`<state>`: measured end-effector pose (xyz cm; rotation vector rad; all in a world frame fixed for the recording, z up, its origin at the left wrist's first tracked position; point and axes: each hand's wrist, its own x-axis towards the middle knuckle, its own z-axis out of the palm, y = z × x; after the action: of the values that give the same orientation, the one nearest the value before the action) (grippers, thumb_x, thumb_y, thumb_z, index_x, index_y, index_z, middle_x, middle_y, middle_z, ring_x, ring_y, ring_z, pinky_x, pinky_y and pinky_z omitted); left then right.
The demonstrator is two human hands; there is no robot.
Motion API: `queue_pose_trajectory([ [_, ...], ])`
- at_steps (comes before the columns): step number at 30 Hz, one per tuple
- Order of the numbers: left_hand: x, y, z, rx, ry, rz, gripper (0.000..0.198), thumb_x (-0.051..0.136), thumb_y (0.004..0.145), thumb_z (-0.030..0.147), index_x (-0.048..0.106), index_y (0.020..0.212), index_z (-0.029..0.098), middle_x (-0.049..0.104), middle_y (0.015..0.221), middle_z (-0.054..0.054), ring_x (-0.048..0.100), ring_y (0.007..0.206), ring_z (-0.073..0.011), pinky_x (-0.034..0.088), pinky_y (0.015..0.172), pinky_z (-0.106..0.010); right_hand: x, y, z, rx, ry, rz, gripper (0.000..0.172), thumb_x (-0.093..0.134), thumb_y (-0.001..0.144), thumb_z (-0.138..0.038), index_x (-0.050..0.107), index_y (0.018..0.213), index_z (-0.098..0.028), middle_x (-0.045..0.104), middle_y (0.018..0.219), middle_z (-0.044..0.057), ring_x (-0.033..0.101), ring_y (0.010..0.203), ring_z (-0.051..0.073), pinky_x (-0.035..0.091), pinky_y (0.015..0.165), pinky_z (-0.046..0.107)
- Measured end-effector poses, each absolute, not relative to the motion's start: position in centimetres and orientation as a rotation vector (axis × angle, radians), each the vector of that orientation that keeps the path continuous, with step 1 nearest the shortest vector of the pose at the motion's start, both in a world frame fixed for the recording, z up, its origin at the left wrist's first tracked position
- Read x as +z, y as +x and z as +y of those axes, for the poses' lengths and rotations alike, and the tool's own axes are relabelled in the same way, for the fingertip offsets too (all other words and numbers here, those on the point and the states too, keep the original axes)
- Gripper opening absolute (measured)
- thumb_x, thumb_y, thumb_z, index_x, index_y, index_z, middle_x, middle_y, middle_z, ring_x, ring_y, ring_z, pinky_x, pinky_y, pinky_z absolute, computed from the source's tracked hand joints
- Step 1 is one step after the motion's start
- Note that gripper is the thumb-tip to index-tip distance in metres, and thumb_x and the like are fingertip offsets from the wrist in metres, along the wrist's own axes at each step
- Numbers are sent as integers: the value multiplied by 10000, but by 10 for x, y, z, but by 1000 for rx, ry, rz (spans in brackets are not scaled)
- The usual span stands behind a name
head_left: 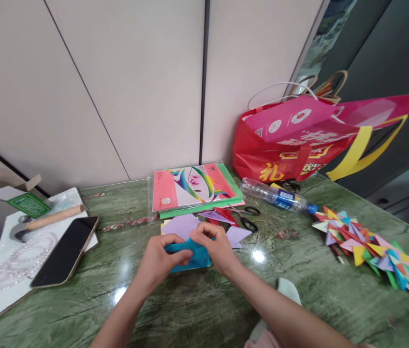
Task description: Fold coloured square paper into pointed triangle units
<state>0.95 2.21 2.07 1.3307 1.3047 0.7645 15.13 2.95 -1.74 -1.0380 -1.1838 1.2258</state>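
Between both hands is a sheet of blue paper [199, 258], partly folded, above the green marbled table. My left hand [164, 256] pinches its left side between thumb and fingers. At the top right of the same paper, my right hand [216, 244] grips an edge with thumb and forefinger. The fingers cover part of the folds. Just behind lies purple paper [182, 225], with folded purple and red pieces [226, 216] beside it. A pair of black-handled scissors [250, 217] rests to the right of these.
A coloured paper pack [193, 186] lies at the back. Rightward are a plastic bottle [277, 195], a string of colourful folded paper [371, 249] and a red bag [291, 140]. On the left are a phone [66, 251], a hammer [52, 220], beads [23, 261] and a green box [26, 200].
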Motion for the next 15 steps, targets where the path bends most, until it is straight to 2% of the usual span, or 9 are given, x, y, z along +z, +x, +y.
queue_pose_trajectory([
  [3,22,10,22,737,1356,1307,125,715,568,243,625,556,156,632,451,14,593,449,-143,469,484,-218,-17,150,30,1254,-1077,-1131,379,607,700,-390,423,451,-170,331,468,-56,308,475,77,255,465,225],
  [5,21,9,22,753,1339,1316,133,715,574,260,632,578,156,636,452,10,593,444,-147,470,479,-225,-16,151,31,1279,-1098,-1082,359,599,704,-427,480,489,-165,398,495,-45,361,492,83,291,470,219],
  [8,21,6,24,865,1262,1354,164,729,566,278,635,605,149,640,459,6,600,448,-152,475,471,-230,-15,152,33,1390,-1066,-1016,269,660,650,-427,602,727,-176,544,613,-26,472,548,104,381,497,214],
  [10,21,4,26,940,1212,1370,176,738,561,278,630,605,145,643,460,5,598,448,-145,479,477,-226,-15,153,33,1512,-983,-1029,362,739,565,-366,604,855,-196,601,684,-20,534,595,122,435,538,232],
  [12,22,3,27,975,1182,1364,178,742,563,268,626,602,140,648,461,2,591,445,-133,483,489,-219,-17,152,32,1591,-917,-1061,352,770,521,-322,604,803,-191,617,673,-22,560,599,129,454,564,247],
  [15,20,1,28,982,1173,1352,172,744,570,254,625,601,133,655,471,-5,587,447,-122,483,501,-211,-20,150,31,1603,-904,-1052,266,761,538,-330,565,618,-169,590,571,-32,544,528,113,444,544,245],
])
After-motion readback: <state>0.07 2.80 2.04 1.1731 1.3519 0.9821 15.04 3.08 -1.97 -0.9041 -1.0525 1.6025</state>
